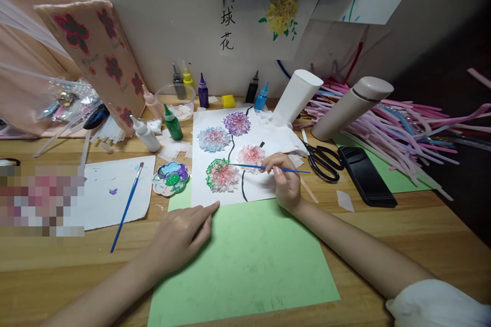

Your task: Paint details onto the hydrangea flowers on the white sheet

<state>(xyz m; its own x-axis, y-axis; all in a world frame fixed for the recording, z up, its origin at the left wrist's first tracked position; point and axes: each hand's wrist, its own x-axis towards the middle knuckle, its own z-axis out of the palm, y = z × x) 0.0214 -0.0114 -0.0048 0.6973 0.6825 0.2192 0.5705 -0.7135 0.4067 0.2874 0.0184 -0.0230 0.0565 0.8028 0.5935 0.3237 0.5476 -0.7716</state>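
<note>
A thin blue paintbrush [286,169] is pinched in my right hand [286,181], its tip touching a pink paper flower [223,176] edged in green along its upper left. My left hand [186,235] lies with the index finger stretched out to the lower edge of a white sheet [205,201]. On that sheet are also a blue-pink flower [213,139], a purple flower [237,123] and another pink flower [251,154], with black painted stems. Left of the sheet sits a flower-shaped paint palette [171,179] with green, purple and blue paint.
A green mat [245,265] lies beneath the sheet. A second paintbrush [128,204] rests on stained paper at left. Paint bottles, including a green bottle [173,123], stand behind. Scissors [324,161], a black phone [367,176], a tumbler [351,110] and pipe cleaners [414,122] occupy the right.
</note>
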